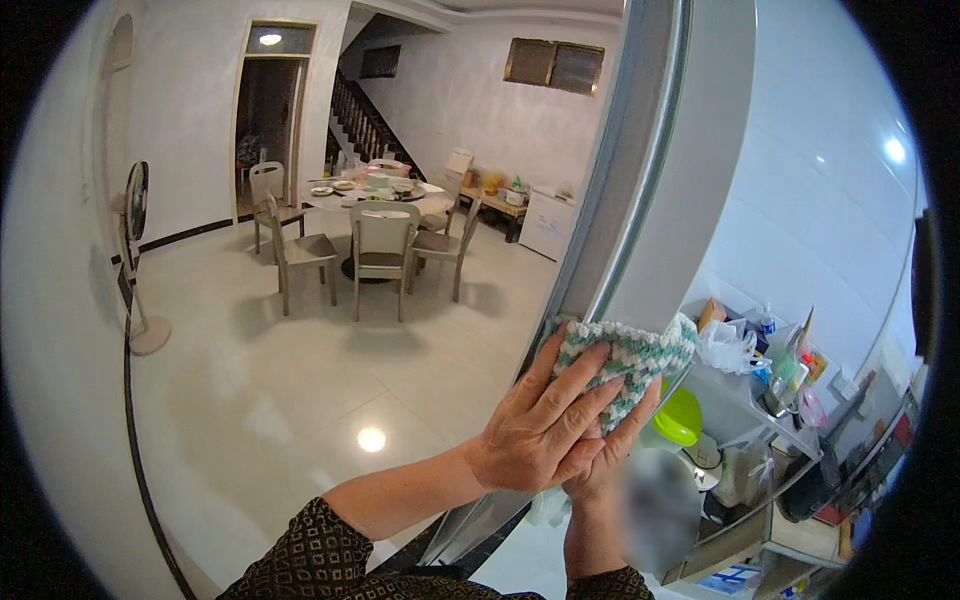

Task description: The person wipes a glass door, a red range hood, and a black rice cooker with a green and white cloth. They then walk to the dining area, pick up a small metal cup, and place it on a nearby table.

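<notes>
A fluffy green-and-white striped cloth [640,350] lies wrapped against the grey-white door frame [690,180], around the height of my hands. My left hand [535,430] presses on the cloth from the left, its fingers stretched up and over it. Beside it, my right hand [605,455] grips the cloth's lower right part. The two hands touch and overlap, so some of the right fingers are hidden. Patterned dark sleeves cover both forearms near the lower edge.
To the right, a cluttered counter [720,390] holds bags and bottles, with a bright green basin-like item [680,417] near my right hand. Beyond the doorway on the left stand a round dining table [435,203], several chairs [385,235] and a standing fan [140,230].
</notes>
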`<state>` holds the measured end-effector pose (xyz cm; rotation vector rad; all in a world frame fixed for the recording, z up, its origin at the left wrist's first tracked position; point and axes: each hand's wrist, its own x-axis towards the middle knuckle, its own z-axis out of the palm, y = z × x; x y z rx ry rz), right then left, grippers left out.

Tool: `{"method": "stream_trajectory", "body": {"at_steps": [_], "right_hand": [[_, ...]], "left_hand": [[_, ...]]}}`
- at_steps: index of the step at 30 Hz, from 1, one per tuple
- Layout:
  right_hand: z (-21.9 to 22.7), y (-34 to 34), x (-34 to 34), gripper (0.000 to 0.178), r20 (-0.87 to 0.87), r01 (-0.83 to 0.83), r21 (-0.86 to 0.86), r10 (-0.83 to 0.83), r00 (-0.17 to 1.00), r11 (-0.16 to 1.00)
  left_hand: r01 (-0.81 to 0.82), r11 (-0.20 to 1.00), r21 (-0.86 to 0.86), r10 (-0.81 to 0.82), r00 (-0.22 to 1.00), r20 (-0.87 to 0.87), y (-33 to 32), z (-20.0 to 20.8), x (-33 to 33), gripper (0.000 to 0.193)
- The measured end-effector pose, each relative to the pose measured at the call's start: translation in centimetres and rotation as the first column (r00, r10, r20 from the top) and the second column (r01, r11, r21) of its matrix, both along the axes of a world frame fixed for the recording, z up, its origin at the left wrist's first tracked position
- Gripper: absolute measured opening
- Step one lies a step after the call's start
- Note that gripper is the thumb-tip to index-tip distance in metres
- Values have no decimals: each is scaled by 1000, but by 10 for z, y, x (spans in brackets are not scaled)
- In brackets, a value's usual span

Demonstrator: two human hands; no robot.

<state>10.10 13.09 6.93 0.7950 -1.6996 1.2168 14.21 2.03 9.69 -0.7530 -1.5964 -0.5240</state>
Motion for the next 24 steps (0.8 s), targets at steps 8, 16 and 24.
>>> {"method": "stream_trajectory", "body": {"at_steps": [8,16,24], "right_hand": [[-82,18,22,53,-134,65,252,-31,991,965],[-54,28,-7,63,-92,-15,278,42,995,960],[-31,8,-48,47,-258,-5,33,14,966,999]], "left_hand": [[-29,998,49,19,983,182,10,-117,15,46],[-197,980,-36,200,976,83,9,-66,8,41],[-386,917,-104,390,920,22,23,-27,8,35]]}}
